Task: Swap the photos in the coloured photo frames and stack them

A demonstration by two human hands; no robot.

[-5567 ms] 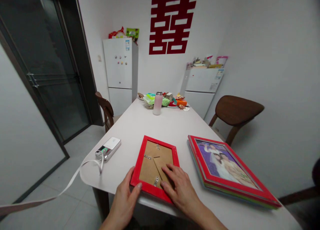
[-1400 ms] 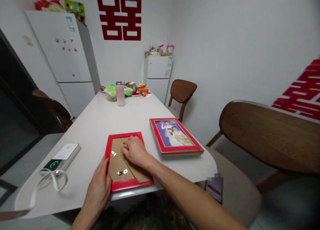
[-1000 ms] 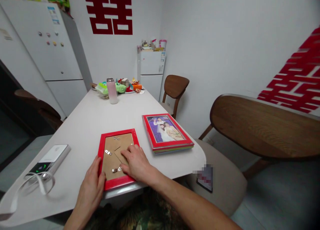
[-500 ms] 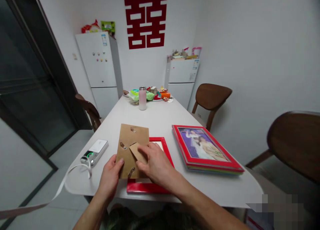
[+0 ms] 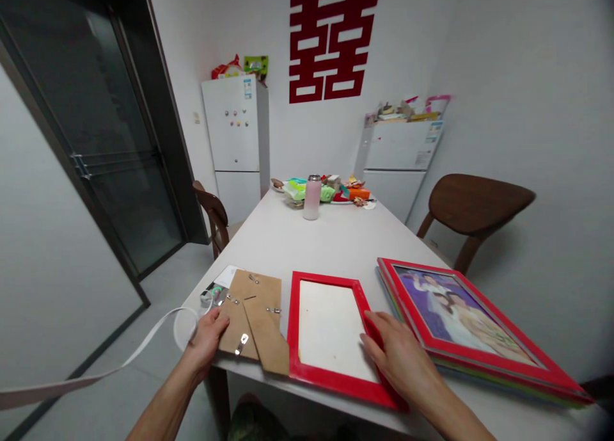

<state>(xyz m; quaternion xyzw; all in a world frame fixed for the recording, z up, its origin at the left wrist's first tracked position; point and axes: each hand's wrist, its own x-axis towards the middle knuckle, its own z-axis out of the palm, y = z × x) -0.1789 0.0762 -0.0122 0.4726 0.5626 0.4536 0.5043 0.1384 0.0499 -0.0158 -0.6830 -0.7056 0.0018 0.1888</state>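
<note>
My left hand [image 5: 207, 340] grips the left edge of a brown picture frame backing board [image 5: 229, 338], thumb on top. Metal clips sit near its edges, and its stand leg [image 5: 265, 345] is tilted out towards the red frame's lower left corner. Beside the board, a red picture frame [image 5: 330, 378] lies on the white table with a blank white sheet [image 5: 330, 326] inside. My right hand [image 5: 396, 348] is closed on that frame's right side, its fingertips over the inner edge. Farther right lies a stack of frames, a wedding photo [image 5: 460, 313] in the top one.
A power bank [image 5: 211, 295] with a white strap [image 5: 144, 345] is partly under the board. A pink bottle [image 5: 312, 198] and snack packets [image 5: 330, 191] stand at the far end of the table [image 5: 307, 249]. Wooden chairs flank it, one at the right [image 5: 474, 204].
The backing board has moved left, over the power bank, away from above the red frame. My right hand has let go of the stand leg and taken the frame's right side. The view has turned left.
</note>
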